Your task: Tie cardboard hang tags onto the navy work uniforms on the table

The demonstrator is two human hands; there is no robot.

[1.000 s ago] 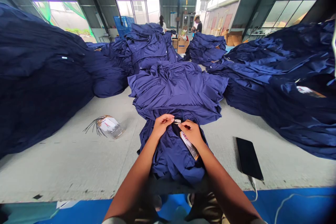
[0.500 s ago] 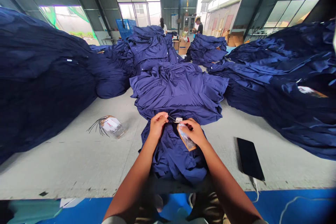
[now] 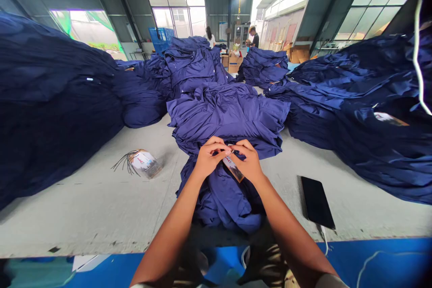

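Observation:
My left hand (image 3: 211,156) and my right hand (image 3: 248,160) meet at the neck of a navy garment (image 3: 222,202). Both are closed in a pinch, fingertips almost touching, on the dark string of a hang tag. The hang tag (image 3: 234,171), printed and brown-edged, hangs below my fingers, tilted over the cloth. My fingertips cover its top end and most of the string. Just beyond my hands lies a pile of folded navy garments (image 3: 229,110). To the left, a stack of hang tags (image 3: 145,164) with black strings rests on the table.
Large heaps of navy garments rise on the left (image 3: 57,112) and right (image 3: 364,117) of the pale table (image 3: 111,216). A black phone (image 3: 317,202) with a white cable lies at right. A white cord (image 3: 417,54) hangs at far right. Two people stand in the background.
My left hand has moved right with the string, up against my right hand. My right hand has shifted from the tag's face to its top end, and the tag now hangs below.

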